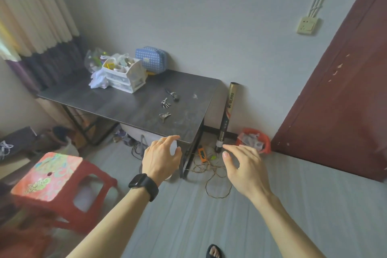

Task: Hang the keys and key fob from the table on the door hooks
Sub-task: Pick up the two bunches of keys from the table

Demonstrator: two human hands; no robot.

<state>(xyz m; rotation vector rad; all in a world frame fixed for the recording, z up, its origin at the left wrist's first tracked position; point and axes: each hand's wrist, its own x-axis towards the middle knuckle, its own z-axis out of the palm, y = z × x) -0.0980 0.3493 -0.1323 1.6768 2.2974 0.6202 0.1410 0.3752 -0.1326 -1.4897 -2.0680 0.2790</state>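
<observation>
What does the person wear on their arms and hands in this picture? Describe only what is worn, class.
Both forearms are bare, with no sleeves in view. The left wrist carries a black smartwatch with a rectangular dark face and a wide black strap. The left hand has a thin silver ring on one finger. The right hand wears nothing visible.

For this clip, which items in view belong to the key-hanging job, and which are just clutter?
Job items:
key fob, farthest on the table
middle key bunch
nearest key bunch
door, hooks not visible
left hand and right hand, both empty

Clutter:
white organizer
blue pouch
tube
red stool
orange bin
</observation>
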